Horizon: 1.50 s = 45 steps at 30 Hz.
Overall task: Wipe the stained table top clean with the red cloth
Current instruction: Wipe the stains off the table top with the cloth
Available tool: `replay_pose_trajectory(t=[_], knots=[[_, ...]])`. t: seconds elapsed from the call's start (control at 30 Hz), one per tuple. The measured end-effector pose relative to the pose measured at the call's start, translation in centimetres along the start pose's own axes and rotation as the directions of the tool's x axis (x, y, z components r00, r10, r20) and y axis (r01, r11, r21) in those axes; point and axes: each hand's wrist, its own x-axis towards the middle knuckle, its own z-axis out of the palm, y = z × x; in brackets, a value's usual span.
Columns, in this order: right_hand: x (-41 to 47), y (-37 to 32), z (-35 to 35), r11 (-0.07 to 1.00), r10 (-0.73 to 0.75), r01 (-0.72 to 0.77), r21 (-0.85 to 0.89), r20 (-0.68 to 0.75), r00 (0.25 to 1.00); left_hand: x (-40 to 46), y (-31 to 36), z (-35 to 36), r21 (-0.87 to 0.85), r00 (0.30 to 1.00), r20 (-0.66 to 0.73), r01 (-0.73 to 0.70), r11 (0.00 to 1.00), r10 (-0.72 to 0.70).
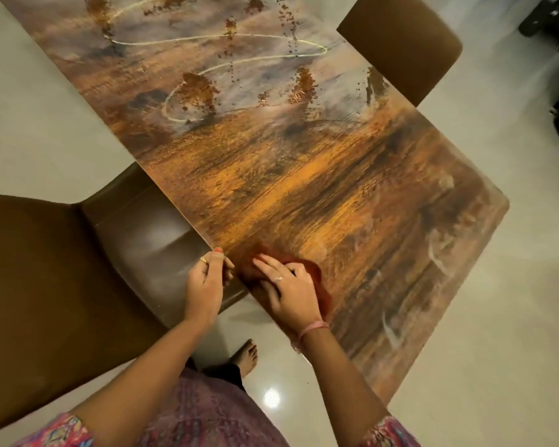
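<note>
The table top is long, glossy and streaked orange-brown. Rusty stains and pale yellowish smear lines cover its far half. The red cloth lies bunched on the table's near left edge. My right hand presses flat on the cloth, fingers spread and pointing left. My left hand hangs just off the table's edge beside the cloth, cupped with fingers curled, thumb tip touching the edge. Whether it holds anything is hidden.
A brown chair with a glossy seat stands tucked against the table's left side below my left hand. Another brown chair stands at the far right. Pale tiled floor surrounds the table. My bare foot is under the edge.
</note>
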Motion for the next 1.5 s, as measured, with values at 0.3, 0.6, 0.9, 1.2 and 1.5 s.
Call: replay_pose_trajectory(t=[0.3,0.6,0.9,1.2,1.5], knots=[[2.6,12.0,-6.4,0.736,0.675,-0.665,0.123,-0.207,0.709,-2.4,-0.3,3.1,0.049,0.999,-0.029,-0.043,0.998,0.045],[-2.2,0.5,-1.0,0.995,0.09,-0.094,0.037,0.087,0.992,-2.2,-0.2,5.1,0.065,0.997,-0.072,-0.035,0.997,0.04],[1.9,3.7,-1.9,0.999,0.019,-0.023,0.026,0.139,0.99,2.1,1.1,6.9,0.092,0.996,0.021,-0.086,0.992,0.084],[19.1,12.5,-6.6,0.989,0.143,-0.143,-0.033,-0.008,0.99,10.7,3.7,8.4,0.278,0.95,0.223,-0.277,0.92,0.219],[32.8,26.6,-13.6,0.641,0.766,-0.756,0.132,-0.171,0.619,19.4,5.9,11.6,0.341,0.762,0.595,-0.528,0.778,0.257]])
